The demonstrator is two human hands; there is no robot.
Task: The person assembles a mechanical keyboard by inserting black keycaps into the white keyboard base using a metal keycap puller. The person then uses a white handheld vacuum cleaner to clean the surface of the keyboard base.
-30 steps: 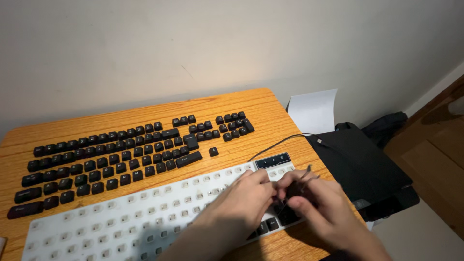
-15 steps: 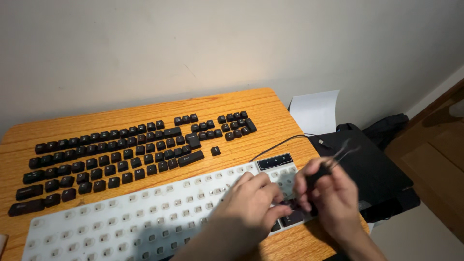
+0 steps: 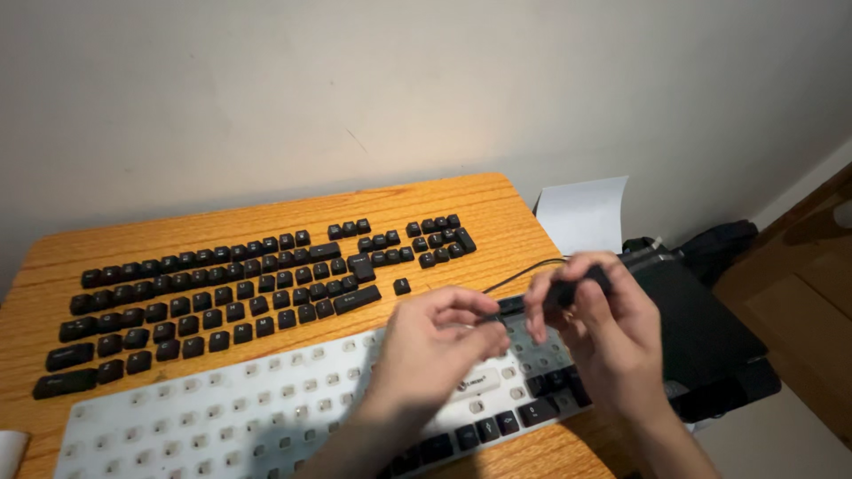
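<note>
My right hand (image 3: 603, 328) pinches a small black tool (image 3: 577, 288) above the right end of the white keyboard (image 3: 222, 404). My left hand (image 3: 426, 350) hovers beside it, fingers curled, holding nothing I can see.

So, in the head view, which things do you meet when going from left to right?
Rows of loose black keycaps → white keyboard base → left hand → right hand holding a small dark tool → black bag beside the wooden table.

Two bare, sleeveless forearms and hands
</note>
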